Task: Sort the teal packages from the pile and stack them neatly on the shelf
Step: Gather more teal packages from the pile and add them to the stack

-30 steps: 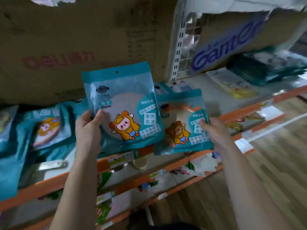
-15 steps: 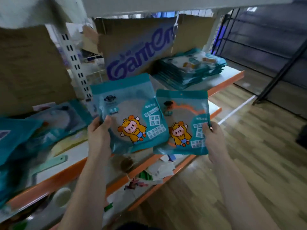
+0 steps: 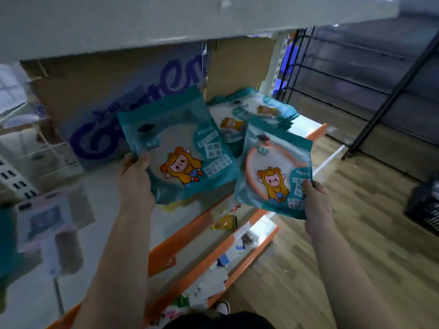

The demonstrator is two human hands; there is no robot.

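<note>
The left hand is gripping a teal package by its lower left corner, with the thumb lying across the front and the other fingers hidden behind it. The right hand is pinching a second teal package by its lower right corner, thumb on the front, and its remaining fingers are also out of sight. Both are being held tilted in the air above the orange near edge of the shelf, the first one left of the other. Whether their inner edges are touching is impossible to tell. Each is showing a cartoon figure in a yellow hood, but the small print is too blurred to read. At the far right of the shelf a stack of teal packs is lying flat, its near part covered by the two held ones. A cardboard box with purple lettering is standing at the back, its letters partly hidden. At the near left a pale packet is smearing into blur. A dark basket is sitting on the wooden floor, cut off by the right border.
</note>
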